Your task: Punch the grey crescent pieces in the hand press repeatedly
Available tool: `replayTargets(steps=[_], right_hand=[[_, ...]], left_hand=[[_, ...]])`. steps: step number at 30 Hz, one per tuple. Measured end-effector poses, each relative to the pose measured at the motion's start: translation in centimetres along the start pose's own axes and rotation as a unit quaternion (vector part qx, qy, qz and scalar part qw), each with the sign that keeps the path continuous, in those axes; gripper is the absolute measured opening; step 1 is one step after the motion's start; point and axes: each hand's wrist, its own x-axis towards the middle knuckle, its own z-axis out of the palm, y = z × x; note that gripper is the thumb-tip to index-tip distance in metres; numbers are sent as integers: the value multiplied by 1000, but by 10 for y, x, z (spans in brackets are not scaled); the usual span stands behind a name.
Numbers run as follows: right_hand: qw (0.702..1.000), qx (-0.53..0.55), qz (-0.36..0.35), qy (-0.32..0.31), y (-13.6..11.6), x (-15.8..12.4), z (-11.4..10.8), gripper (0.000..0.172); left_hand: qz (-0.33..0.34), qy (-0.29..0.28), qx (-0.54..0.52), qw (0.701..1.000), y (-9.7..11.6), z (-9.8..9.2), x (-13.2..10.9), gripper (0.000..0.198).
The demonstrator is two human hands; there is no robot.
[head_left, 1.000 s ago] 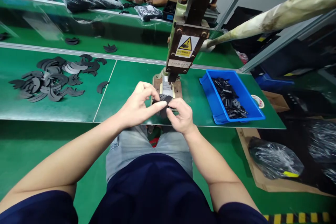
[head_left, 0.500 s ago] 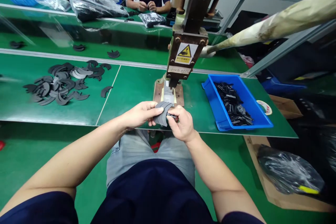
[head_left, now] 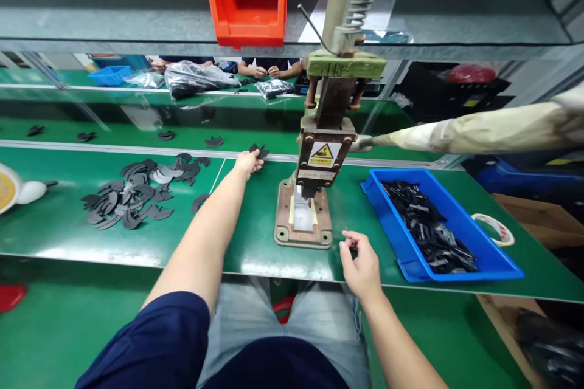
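My left hand (head_left: 247,162) reaches far out to the edge of the green belt, its fingers closed on a dark curved piece (head_left: 261,151). My right hand (head_left: 362,262) is over the table's front, right of the press base, fingers loosely curled and thumb apart, with nothing visible in it. Between the hands stands a press (head_left: 323,155) with a warning label; its base plate (head_left: 283,219) is bolted metal. A pile of grey curved pieces (head_left: 132,194) lies on the left, and a single piece (head_left: 199,202) is partly hidden behind my left forearm.
A blue bin (head_left: 387,225) of small black parts stands right, beside a tape roll (head_left: 495,228). Several curved pieces, one here (head_left: 213,142), lie along the belt. A red bin (head_left: 249,33) sits on the overhead shelf. A wrapped bar (head_left: 456,134) juts in from the right. Co-workers sit opposite.
My hands have parted from the ridged grey curved piece they held together. The left has gone forward to the belt and grips a curved piece; the right has moved rightward. The view has tilted up.
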Motion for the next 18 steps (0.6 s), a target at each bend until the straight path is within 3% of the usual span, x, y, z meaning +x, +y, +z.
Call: replayTargets(steps=[4,8,12,14,16,18], right_hand=[[1000,-1,2,3,-2,2,-1,26],[1000,5,0,-2,-8,6,-2,23],[999,2,-2,-49,-26,4,-8,30],[996,-9,-2,-89,-35,6,-18,36],[993,-32,4,-117,-41,13,-38,42],[989,-73,21,-125,-41,26,-66,44]], left_hand=[[16,-2,-5,1000,0,11,19,16],[34,-21,14,999,-24,1,5,13],[45,-65,62,995,-55,-26,-27,10],[92,-72,130,985,-71,-45,-38,16],[134,-65,225,963,-85,-63,-46,29],[178,-76,342,919,-97,-79,-55,39]])
